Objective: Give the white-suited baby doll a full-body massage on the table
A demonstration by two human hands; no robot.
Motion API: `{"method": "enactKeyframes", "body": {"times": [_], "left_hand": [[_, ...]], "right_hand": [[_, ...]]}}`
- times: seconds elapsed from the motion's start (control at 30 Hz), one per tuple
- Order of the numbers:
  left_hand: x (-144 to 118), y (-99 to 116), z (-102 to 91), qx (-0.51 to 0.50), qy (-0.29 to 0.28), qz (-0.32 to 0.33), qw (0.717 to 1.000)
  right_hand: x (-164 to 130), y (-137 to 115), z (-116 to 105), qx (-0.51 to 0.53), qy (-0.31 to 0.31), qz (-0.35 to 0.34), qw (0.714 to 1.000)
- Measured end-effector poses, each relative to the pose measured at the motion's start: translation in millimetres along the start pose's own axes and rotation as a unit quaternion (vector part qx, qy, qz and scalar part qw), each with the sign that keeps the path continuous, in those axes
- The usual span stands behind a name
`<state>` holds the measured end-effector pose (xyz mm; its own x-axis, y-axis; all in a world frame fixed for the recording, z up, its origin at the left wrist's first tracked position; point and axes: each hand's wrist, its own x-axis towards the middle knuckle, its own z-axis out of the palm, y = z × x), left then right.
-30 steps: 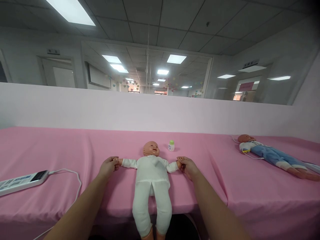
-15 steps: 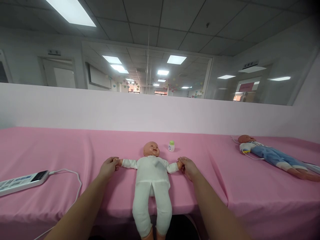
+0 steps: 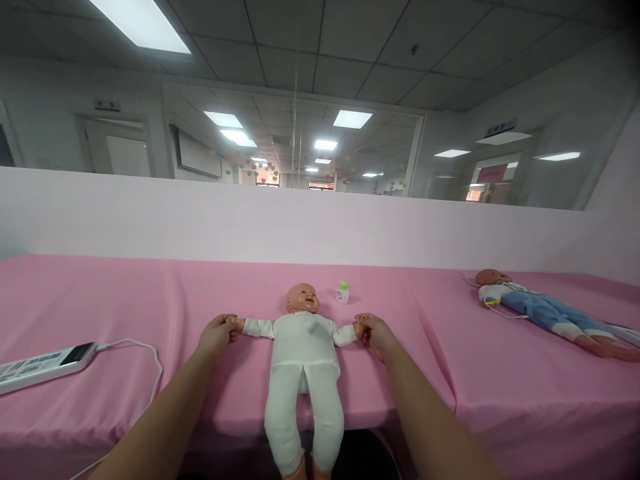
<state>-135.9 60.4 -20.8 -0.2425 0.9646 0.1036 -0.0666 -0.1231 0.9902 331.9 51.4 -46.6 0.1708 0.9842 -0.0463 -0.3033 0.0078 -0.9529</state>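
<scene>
A baby doll (image 3: 305, 340) in a white top and white trousers lies on its back on a pink cloth (image 3: 240, 413), its legs reaching over the front edge. My left hand (image 3: 219, 333) is closed around the doll's hand on the left side of the view. On the other side, my right hand (image 3: 375, 335) grips the doll's other hand. Both of the doll's arms are stretched straight out sideways. Just beyond its shoulder stands a small clear bottle (image 3: 343, 293) with a green cap.
At the left lies a white device (image 3: 45, 367) with a dark screen and a white cable (image 3: 159, 373). A second doll (image 3: 545, 310) in blue trousers lies at the right with thin tubing. Behind the cloth rises a white wall (image 3: 300, 227) below a large window.
</scene>
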Motion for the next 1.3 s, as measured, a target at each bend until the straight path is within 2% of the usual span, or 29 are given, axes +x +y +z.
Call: {"method": "enactKeyframes", "body": {"times": [0.43,0.83,1.3], "left_hand": [[0,-1,0.6,0.023,-0.001,0.011,1.000],[-11,10,7.7,0.017,0.005,0.009,1.000],[-5,4,5.0,0.030,0.018,0.007,0.999]], "right_hand": [[11,10,-7,-0.038,-0.020,-0.020,0.999],[-1,1,1,-0.078,-0.021,-0.025,0.996],[-1,-1,2,-0.073,-0.016,-0.017,0.997]]}}
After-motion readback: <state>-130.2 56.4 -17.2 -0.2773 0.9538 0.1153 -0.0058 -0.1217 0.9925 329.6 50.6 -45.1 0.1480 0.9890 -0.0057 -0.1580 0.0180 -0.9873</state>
